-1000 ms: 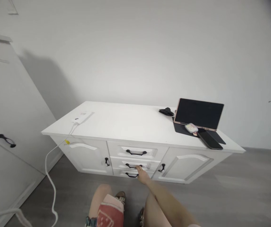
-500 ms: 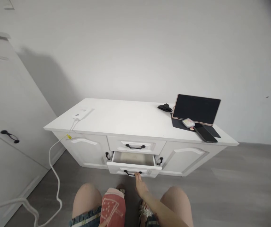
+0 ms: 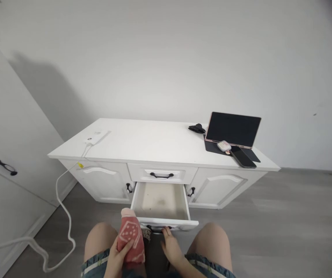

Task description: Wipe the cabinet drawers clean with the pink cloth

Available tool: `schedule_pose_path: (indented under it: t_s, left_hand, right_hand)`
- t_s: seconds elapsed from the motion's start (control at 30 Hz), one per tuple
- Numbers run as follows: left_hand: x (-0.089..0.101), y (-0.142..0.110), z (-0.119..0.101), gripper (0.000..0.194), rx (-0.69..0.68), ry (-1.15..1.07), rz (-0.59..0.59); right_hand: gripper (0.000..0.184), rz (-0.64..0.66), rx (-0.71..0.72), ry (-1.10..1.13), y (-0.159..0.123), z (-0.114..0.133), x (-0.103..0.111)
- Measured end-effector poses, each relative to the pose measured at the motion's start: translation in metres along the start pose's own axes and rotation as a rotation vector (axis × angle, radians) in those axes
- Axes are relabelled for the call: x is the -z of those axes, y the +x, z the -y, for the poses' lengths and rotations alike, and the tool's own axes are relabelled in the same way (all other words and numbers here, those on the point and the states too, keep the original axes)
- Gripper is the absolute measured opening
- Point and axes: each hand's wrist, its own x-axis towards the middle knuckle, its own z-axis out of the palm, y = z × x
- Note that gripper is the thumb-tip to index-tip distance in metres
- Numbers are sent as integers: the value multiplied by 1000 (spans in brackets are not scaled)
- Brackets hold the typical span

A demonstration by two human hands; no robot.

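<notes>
My left hand point(image 3: 118, 256) grips a folded red cloth point(image 3: 131, 235) with a white pattern and a pale pink end, held above my lap at the left of the drawer front. My right hand point(image 3: 172, 247) has its fingers hooked on the black handle point(image 3: 154, 229) of the lower drawer point(image 3: 193, 222). That drawer is pulled well out of the white cabinet point(image 3: 142, 144), and its pale bottom shows a few dark marks. Above it the upper drawer point(image 3: 180, 175) is closed.
On the cabinet top at right are a tablet point(image 3: 232, 129), a small white case point(image 3: 224, 146), a phone point(image 3: 242, 157) and a black object point(image 3: 197, 128). A white device point(image 3: 94, 138) at left has a cable point(image 3: 70, 224) hanging down. A tall cabinet point(image 3: 12, 127) stands left.
The lower drawer has come farther out toward me with my right hand on its handle. My left hand has risen into view with the red cloth.
</notes>
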Motion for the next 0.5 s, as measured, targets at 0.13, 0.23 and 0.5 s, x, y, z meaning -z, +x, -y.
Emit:
schedule_pose_path:
  t_s: [0.13,0.23,0.5]
  left_hand:
    - [2,21,-14,46,-168,212,64]
    - [-7,41,-26,45,-295,379,126]
    - [-65,102,-50,11,-471,862,307]
  right_hand:
    - [41,36,2,39,-13,2,6]
    - [42,55,18,56,-17,2,10]
    - [41,13,-7,51,-15,2,7]
